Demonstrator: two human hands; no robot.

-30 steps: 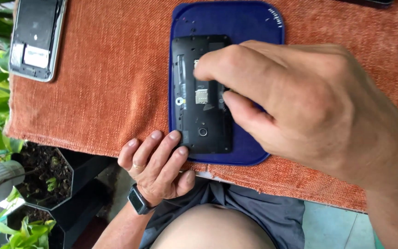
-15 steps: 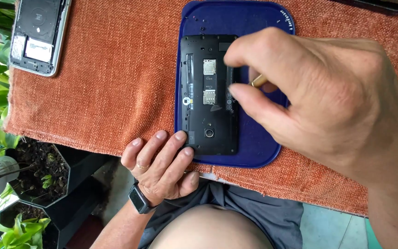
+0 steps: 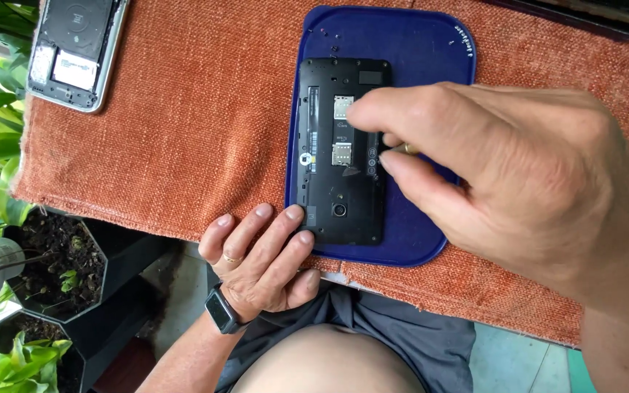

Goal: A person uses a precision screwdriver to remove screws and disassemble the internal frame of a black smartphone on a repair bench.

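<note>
Head view of an opened black smartphone (image 3: 343, 153), back cover off, lying lengthwise on a dark blue rounded plastic tray (image 3: 431, 51). The tray sits on a surface covered by a rust-orange woven cloth (image 3: 183, 131).

The left hand (image 3: 263, 258) rests at the near edge of the surface; its fingertips (image 3: 296, 215) press the phone's camera end against the tray, steadying it rather than enclosing it, so the grip is a flat hold, not a closed one. A dark watch (image 3: 221, 311) is on that wrist.

The right hand (image 3: 504, 182) hangs over the phone's right edge with thumb and forefinger pinched together on a small brass-coloured object (image 3: 408, 148), possibly a tool tip or screw; most of it is hidden, so its kind cannot be told.

State of the work: the rear cover is already removed and two metal card slots are exposed, while the inner black frame is still in place. A few tiny dark specks, perhaps screws, lie on the tray's far end (image 3: 327, 33).

A second opened, silver-rimmed phone (image 3: 74, 51) lies at the cloth's far left corner, well apart. Potted green plants (image 3: 9, 218) stand beside the surface.
</note>
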